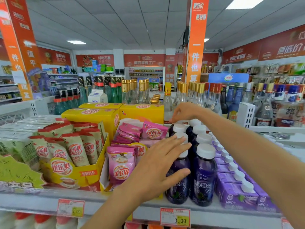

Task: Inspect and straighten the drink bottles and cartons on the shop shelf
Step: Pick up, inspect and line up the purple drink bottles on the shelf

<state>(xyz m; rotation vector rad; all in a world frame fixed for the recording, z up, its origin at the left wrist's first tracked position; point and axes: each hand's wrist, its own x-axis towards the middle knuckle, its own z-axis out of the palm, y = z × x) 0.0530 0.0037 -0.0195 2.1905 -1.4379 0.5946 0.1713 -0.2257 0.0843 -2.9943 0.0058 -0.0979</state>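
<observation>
Yellow display box: far left on the shelf; it holds cream milk-tea sachets standing upright.
White tray: just right of the yellow box; it holds pink sachets, some leaning, some lying flat.
Left hand: fingers straight and spread, gripping nothing. The fingertips lie against the neck and cap of the front-left purple bottle, and the thumb rests on its body.
Purple bottles: the task's things, upright with white caps, in two files running front to back from the shelf edge. They stand between the pink sachets and the cartons.
Key relation: the files run straight away from the person. The left hand is at the near end and the right hand at the far end, so the next nudge is likely along or across that line.
Right hand: reaches over the files to the rearmost bottle, fingers bent down at its top. Whether it pinches the cap, I cannot tell.
Purple cartons: right of the bottles, touching side by side in a row that also runs front to back, with white screw caps on top.
</observation>
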